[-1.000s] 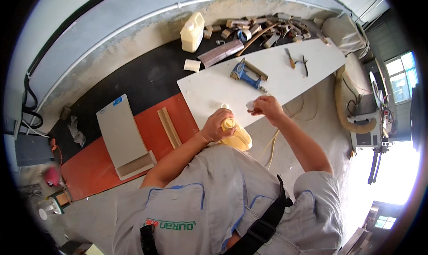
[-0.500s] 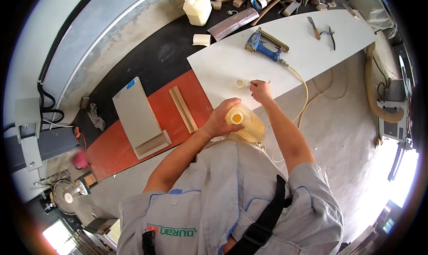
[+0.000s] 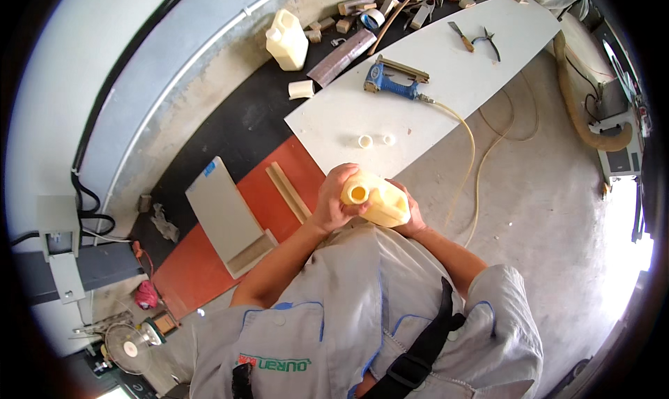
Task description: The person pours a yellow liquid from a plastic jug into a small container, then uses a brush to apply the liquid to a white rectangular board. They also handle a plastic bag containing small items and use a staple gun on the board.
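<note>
Surface, white, stretches beyond the left hand, carrying a blue nail gun; grey floor lies past the right hand. Both hands are clamped on an uncapped yellow jug between them, the left near its mouth.

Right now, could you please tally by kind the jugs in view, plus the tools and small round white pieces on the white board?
Jugs: 2
Blue nail gun: 1
Flat-bladed hand tool: 1
Pliers: 1
Small round white pieces: 2
Total: 7
</note>
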`<state>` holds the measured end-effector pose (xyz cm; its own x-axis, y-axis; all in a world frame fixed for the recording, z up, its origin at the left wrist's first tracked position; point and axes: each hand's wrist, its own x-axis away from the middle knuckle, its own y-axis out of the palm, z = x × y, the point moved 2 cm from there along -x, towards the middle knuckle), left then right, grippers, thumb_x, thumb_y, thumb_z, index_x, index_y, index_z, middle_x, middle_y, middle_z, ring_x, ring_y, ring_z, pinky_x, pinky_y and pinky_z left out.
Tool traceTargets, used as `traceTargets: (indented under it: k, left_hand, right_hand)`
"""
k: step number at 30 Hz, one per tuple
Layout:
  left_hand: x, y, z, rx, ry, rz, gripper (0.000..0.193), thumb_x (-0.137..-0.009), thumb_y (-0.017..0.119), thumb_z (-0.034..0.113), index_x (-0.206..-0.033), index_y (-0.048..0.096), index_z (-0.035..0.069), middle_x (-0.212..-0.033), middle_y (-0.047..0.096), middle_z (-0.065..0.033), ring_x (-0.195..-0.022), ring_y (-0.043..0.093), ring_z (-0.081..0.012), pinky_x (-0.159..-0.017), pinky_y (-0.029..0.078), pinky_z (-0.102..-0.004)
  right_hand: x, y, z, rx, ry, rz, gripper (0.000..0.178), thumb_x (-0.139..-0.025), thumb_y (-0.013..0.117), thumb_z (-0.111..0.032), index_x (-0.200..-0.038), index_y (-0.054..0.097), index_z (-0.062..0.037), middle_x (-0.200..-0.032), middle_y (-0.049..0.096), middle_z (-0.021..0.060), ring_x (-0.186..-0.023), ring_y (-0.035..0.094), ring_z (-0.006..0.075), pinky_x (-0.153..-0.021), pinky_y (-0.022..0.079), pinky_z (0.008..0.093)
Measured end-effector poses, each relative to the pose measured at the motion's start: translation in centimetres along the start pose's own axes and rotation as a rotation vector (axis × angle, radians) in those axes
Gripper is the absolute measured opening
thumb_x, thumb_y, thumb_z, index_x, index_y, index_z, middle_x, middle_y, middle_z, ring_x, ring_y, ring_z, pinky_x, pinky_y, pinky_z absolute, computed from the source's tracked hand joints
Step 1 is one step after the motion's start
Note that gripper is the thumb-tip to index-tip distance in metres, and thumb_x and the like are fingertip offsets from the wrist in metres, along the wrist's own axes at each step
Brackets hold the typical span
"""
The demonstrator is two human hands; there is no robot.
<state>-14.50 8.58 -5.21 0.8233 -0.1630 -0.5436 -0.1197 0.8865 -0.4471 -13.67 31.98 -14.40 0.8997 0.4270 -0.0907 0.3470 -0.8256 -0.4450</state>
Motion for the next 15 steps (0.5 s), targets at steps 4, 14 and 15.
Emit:
traceTargets:
  k: [4,14,15]
  left_hand:
    - [-6.5,-8.7,6.5,-0.062,0.23,0.057,0.096,-0.077,0.086,0.061,-0.139,0.051,-0.004,-0.131,0.063,-0.0235,-0.117,0.064,-0.0427,-0.102,0.053,-0.0508]
    - [-18.5,-30.8,16.8,-0.445,0.487,-0.083,0.103,-0.066,0.099,0.026,-0.15,0.042,0.005,-0.146,0.056,-0.0178,-0.129,0.058,-0.0372,-0.108,0.049,-0.0453]
    - [-18.5,-31.7,18.0,-0.482,0.544,-0.094,0.099,-0.066,0.098,0.023,-0.147,0.043,0.006,-0.142,0.058,-0.0175,-0.127,0.059,-0.0369,-0.106,0.05,-0.0451]
  right_hand:
    - [-6.8,0.4,-6.6,-0.599,-0.199,0.05,0.1,-0.077,0.093,-0.027,-0.155,0.038,0.0044,-0.149,0.054,0.0212,-0.134,0.058,0.0297,-0.112,0.047,0.042]
    - [-19.8,-3.9,-33.4,-0.822,-0.696,-0.049,0.06,-0.098,0.068,-0.008,-0.153,0.043,-0.0023,-0.151,0.051,0.0119,-0.138,0.052,0.0197,-0.115,0.045,0.0336]
    - [-19.9,-3.9,-35.1,-0.819,-0.653,-0.075,0.058,-0.099,0.066,-0.009,-0.152,0.044,-0.0019,-0.149,0.053,0.0118,-0.135,0.054,0.0195,-0.114,0.046,0.0334]
